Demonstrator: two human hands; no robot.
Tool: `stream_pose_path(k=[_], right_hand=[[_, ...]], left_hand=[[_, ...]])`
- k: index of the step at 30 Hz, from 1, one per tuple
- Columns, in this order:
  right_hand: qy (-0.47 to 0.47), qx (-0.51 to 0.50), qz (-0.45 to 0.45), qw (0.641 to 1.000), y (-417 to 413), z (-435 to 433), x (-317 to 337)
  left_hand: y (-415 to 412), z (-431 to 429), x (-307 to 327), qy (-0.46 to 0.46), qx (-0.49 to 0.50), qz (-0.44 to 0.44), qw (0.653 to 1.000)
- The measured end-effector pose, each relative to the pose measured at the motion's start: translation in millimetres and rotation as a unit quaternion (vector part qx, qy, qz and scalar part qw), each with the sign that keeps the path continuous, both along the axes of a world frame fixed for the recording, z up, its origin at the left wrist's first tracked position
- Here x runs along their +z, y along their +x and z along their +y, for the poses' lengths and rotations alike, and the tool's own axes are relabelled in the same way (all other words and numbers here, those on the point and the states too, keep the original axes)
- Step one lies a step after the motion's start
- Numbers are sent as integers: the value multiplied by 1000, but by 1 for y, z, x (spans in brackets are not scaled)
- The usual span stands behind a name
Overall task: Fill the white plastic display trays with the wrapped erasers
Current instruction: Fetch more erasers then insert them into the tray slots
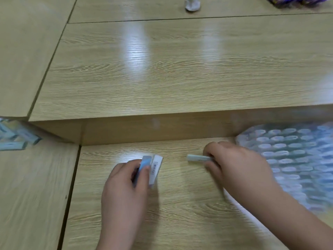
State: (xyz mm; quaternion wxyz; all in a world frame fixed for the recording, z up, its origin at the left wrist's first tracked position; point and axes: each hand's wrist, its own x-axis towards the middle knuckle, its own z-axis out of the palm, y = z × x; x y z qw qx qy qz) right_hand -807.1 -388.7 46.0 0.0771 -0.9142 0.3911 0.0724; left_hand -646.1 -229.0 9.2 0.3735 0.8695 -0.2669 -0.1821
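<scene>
My left hand (pixel 124 186) grips two wrapped erasers (pixel 153 168) side by side, white and light blue, just above the lower desk surface. To its right my right hand (pixel 232 163) pinches a single wrapped eraser (pixel 198 157) that points left. A white plastic display tray (pixel 295 159) lies at the right, its rows of slots holding many wrapped erasers; my right forearm covers its near left corner. The picture is blurred by motion.
Loose wrapped erasers (pixel 16 138) are piled at the far left under the raised desk ledge (pixel 153 129). On the upper desk top stand a small white object (pixel 192 4) and a purple package (pixel 306 1) at the back.
</scene>
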Motion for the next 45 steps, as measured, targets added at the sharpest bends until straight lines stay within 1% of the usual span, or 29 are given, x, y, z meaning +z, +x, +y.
stream_pose_path(k=[2, 4, 7, 11, 12, 16, 18, 19, 21, 24, 29, 33, 35, 38, 40, 45], right_hand=[[55, -23, -98, 993, -15, 0, 10], [106, -51, -189, 975, -33, -2, 21], [149, -84, -281, 944, -66, -2, 37], [131, -124, -339, 923, -125, -7, 52], [131, -141, -359, 913, -141, -8, 53], [153, -209, -477, 840, -200, -18, 48], [133, -241, -505, 818, -228, -26, 45], [120, -255, -506, 815, -240, -30, 44], [100, -275, -499, 816, -261, -38, 42], [82, -281, -491, 821, -282, -48, 39], [69, -260, -476, 837, -296, -64, 34], [126, -254, -518, 807, -292, -67, 32], [153, -235, -529, 801, -281, -62, 29], [175, -179, -516, 819, -256, -57, 24], [172, -152, -498, 837, -241, -57, 21], [110, -72, -437, 890, -214, -61, 9]], left_hand=[[-6, -6, 9, -42, -9, 23, 999], [-16, -17, 19, -73, -29, 43, 996], [-41, -36, 38, -115, -62, 60, 990], [-87, -61, 60, -165, -109, 62, 978], [-98, -67, 65, -172, -121, 58, 976], [-138, -90, 75, -194, -169, 45, 965], [-154, -101, 77, -203, -181, 40, 961], [-162, -106, 78, -208, -183, 37, 960], [-179, -115, 76, -216, -184, 51, 958], [-205, -129, 70, -203, -201, 78, 955], [-233, -148, 61, -166, -230, 45, 958], [-239, -150, 60, -141, -227, 3, 964], [-235, -147, 62, -142, -205, -4, 968], [-221, -140, 71, -168, -162, -4, 972], [-209, -136, 73, -174, -138, -6, 975], [-192, -127, 68, -179, -108, 5, 978]])
